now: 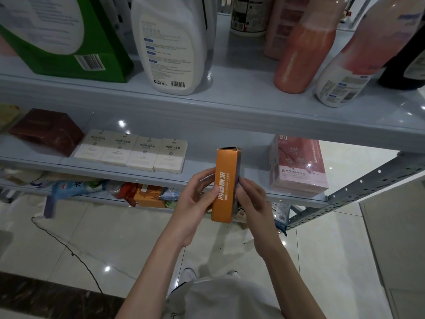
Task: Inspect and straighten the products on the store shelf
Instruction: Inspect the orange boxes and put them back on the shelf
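At frame centre, before the middle shelf [128, 168], left hand [197, 199] and right hand [251, 200] pinch the upright orange carton [224, 192] by its long sides; apparently light, stiff, crushable.

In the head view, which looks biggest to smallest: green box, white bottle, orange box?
green box
white bottle
orange box
The first two run off the frame's top, so their order is unsure.
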Tool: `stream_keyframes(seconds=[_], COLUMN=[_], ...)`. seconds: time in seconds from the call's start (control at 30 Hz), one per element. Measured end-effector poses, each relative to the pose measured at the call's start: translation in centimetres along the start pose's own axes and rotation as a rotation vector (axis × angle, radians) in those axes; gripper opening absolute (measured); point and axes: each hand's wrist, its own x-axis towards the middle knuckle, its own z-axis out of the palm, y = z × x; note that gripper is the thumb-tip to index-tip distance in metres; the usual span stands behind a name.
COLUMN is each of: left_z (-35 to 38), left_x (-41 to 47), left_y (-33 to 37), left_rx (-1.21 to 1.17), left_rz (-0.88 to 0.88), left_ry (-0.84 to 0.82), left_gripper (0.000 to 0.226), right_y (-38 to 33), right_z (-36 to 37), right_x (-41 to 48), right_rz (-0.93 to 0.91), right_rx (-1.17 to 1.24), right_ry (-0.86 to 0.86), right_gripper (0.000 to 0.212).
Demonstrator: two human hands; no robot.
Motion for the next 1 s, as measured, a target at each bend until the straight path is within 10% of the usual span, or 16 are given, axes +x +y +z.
stream_keyframes(seconds=[1.0], left_z=[0.0], left_x=[0.3], left_y=[-0.7], left_rx=[0.026], left_rz=[-0.015], left_ry=[0.076], left_gripper=[0.045], right_y=[0.1], right_z=[-0.4], right_x=[-0.1], right_rz=[-0.109], right_rx=[-0.002], right_ry=[-0.125], right_gripper=[0.040])
